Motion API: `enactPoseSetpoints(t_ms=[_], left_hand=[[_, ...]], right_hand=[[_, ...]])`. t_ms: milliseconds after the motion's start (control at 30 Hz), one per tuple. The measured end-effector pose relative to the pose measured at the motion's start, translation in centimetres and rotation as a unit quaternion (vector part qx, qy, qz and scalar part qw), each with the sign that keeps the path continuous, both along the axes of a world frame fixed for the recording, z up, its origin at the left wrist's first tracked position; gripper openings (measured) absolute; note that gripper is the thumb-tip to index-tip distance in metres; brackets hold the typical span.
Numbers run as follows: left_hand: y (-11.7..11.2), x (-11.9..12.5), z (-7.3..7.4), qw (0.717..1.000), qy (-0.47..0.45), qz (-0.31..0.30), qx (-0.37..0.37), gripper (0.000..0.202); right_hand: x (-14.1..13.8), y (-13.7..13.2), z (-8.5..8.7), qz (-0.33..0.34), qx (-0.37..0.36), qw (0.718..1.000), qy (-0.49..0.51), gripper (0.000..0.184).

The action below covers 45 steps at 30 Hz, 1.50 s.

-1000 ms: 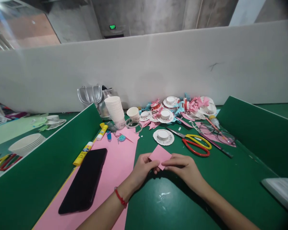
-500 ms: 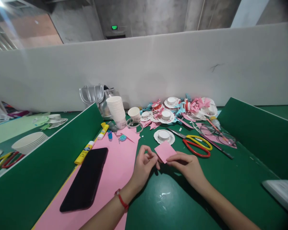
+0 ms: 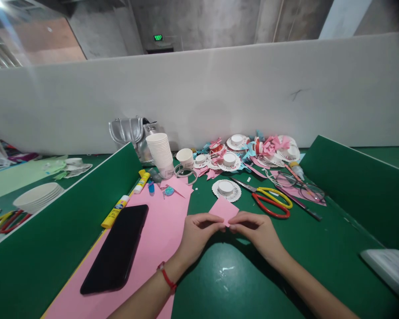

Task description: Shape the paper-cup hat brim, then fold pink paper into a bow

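Note:
A small pink square of paper is held over the green tabletop with one corner toward me. My left hand pinches its near left edge between thumb and fingers. On the other side my right hand grips the near right edge the same way, the two sets of fingertips almost meeting. Just beyond the paper lies a white hat-like paper piece with a fringed round brim. Scissors with yellow and red handles rest to the right of it, blades partly apart.
Pink sheets lie at left under a black phone, beside glue sticks. A stack of paper cups, more paper pieces, and glasses stand further back. Green dividers flank the workspace.
My left hand has come in to the paper and now pinches its near left edge. The square has shifted slightly left, still in my right hand.

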<state>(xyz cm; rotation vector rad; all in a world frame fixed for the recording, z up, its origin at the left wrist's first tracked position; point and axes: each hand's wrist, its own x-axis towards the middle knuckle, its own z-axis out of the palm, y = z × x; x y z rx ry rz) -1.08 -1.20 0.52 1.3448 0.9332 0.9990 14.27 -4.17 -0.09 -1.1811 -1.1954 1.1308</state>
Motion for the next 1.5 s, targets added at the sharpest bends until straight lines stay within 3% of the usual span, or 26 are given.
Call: enactPoseSetpoints(t_ms=[433,933,1500], left_hand=[[0.1,0.1,-0.2,1.000,0.011,0.019,-0.005,0.003],[-0.2,0.3,0.4,1.000,0.015,0.010,-0.025,0.008],[-0.3,0.9,0.0,0.999,-0.024,0.041,-0.023,0.020]], right_hand=[[-1.0,-0.2,-0.3,-0.028,-0.033,0.999,0.029,0.007],[-1.2,-0.3,-0.4,-0.059,0.020,0.998,0.029,0.006],[-2.1,-0.5,-0.2,-0.105,-0.002,0.994,0.035,0.016]])
